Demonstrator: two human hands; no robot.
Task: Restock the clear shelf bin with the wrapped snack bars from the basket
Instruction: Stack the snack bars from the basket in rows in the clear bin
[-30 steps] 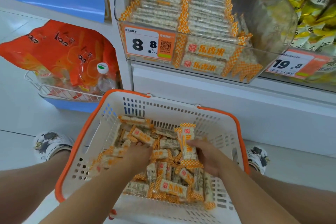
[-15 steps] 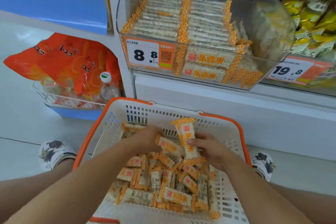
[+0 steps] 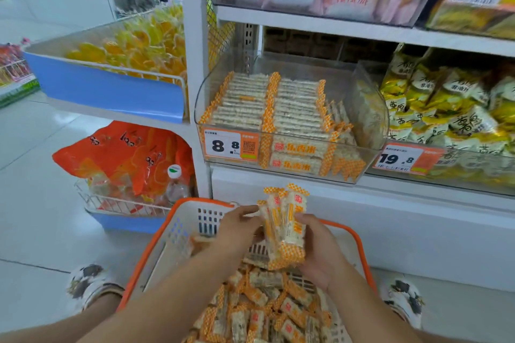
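A shop aisle: white shelving (image 3: 334, 26) carried clear bins (image 3: 370, 125) of packaged snacks behind orange price tags (image 3: 231, 145), with an orange-rimmed shopping basket (image 3: 167, 228) on the tiled floor (image 3: 41, 217).

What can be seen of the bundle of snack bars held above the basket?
The bundle of snack bars is a handful of clear-wrapped pale puffed-rice bars with orange-checked sealed ends and red-and-orange labels. They stand roughly upright, side by side, tops fanned slightly. The right hand grips their lower half from the right; the left hand touches them from the left. They are raised above the basket and its loose bars, below the clear shelf bin.
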